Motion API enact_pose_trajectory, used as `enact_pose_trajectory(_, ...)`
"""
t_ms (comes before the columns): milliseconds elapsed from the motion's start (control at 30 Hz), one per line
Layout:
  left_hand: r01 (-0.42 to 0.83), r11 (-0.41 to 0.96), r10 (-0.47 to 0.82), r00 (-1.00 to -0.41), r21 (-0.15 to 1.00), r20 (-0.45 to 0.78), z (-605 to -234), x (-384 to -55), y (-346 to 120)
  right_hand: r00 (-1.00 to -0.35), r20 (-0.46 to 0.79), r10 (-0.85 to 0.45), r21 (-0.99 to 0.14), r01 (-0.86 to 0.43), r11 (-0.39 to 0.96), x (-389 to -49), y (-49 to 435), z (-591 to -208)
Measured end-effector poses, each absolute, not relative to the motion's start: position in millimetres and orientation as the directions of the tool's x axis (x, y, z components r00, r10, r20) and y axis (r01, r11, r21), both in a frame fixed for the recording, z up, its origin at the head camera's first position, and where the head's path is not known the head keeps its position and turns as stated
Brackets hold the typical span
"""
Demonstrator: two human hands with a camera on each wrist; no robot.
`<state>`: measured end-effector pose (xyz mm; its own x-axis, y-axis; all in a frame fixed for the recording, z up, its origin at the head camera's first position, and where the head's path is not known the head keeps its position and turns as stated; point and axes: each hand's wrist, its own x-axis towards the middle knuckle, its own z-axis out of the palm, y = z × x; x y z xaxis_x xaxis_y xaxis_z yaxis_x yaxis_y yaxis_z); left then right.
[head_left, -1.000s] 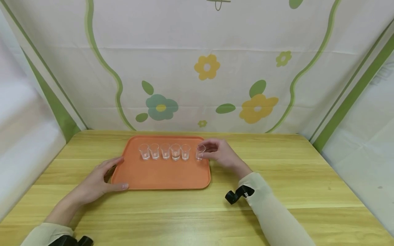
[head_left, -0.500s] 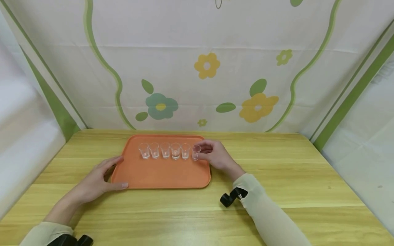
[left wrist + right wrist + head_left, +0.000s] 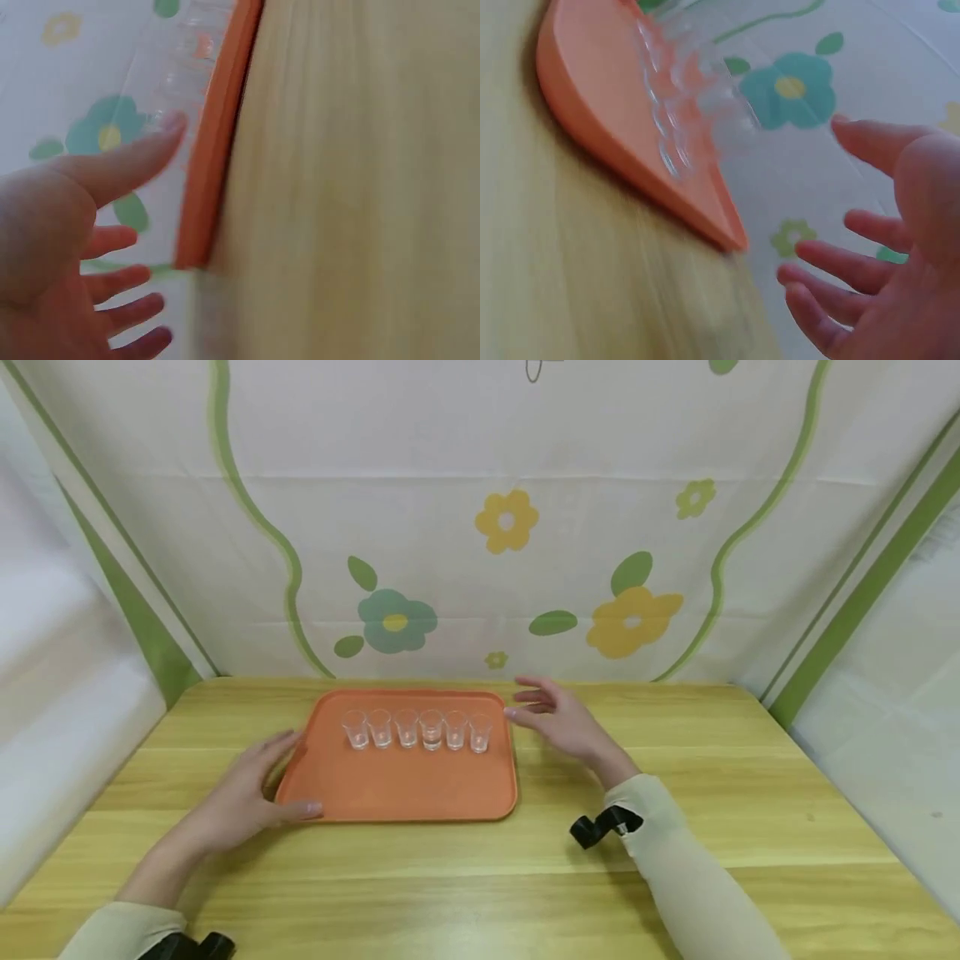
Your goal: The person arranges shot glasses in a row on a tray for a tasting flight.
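Observation:
Several small clear shot glasses [image 3: 407, 728] stand upright in a row across the back half of an orange tray [image 3: 397, 787]. At the row's right end is one glass [image 3: 480, 733] with nothing touching it. My right hand [image 3: 567, 725] hovers just off the tray's right edge, its fingers loosely extended and holding nothing, as the right wrist view also shows. My left hand [image 3: 242, 795] is at the tray's left end, thumb by the front left corner and fingers along the side. In the left wrist view its fingers are spread; whether they touch the rim I cannot tell.
The tray lies on a wooden table [image 3: 420, 885]. Behind it hangs a white cloth [image 3: 450, 435] printed with flowers, and more white cloth closes in both sides. Each wrist wears a black camera mount [image 3: 606, 823].
My right hand has slid the rightmost glass left into the row, let go of it and drawn back right off the tray. The left hand stays by the tray's left end.

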<state>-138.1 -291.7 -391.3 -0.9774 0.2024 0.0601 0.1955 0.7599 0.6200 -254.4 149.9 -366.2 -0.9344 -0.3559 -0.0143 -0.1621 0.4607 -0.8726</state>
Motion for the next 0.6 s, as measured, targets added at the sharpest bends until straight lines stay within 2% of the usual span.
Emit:
enact_pose_trajectory(67,0.219,0.843,0.177,-0.975,0.491,0.132,-381,-140,-283,-0.951,0.017,-0.308,-0.801,-0.198,0.566,-256,164,-359)
enact_pose_trajectory(133,0.206,0.909,0.146,-0.972,0.362,0.185,-367,-145,-269,-0.962,0.060,-0.268,-0.673,-0.237,0.701,-259,177,-353)
enact_pose_trajectory(233,0.182,0.947,0.130,-0.971,0.265,0.202,-344,-159,-243,-0.962,0.140,-0.233,-0.413,-0.271,0.870,-264,190,-346)
enact_pose_trajectory(333,0.188,0.958,0.143,-0.968,0.218,0.207,-326,-178,-217,-0.958,0.187,-0.215,-0.221,-0.255,0.941,-266,194,-338)
enact_pose_trajectory(433,0.214,0.964,0.174,-0.956,0.157,0.236,-316,-199,-196,-0.958,0.196,-0.211,-0.144,-0.241,0.960,-266,191,-333)
enact_pose_trajectory(600,0.213,0.974,0.188,-0.951,0.081,0.244,-316,-227,-172,-0.961,0.175,-0.214,-0.094,-0.233,0.968,-267,177,-331)
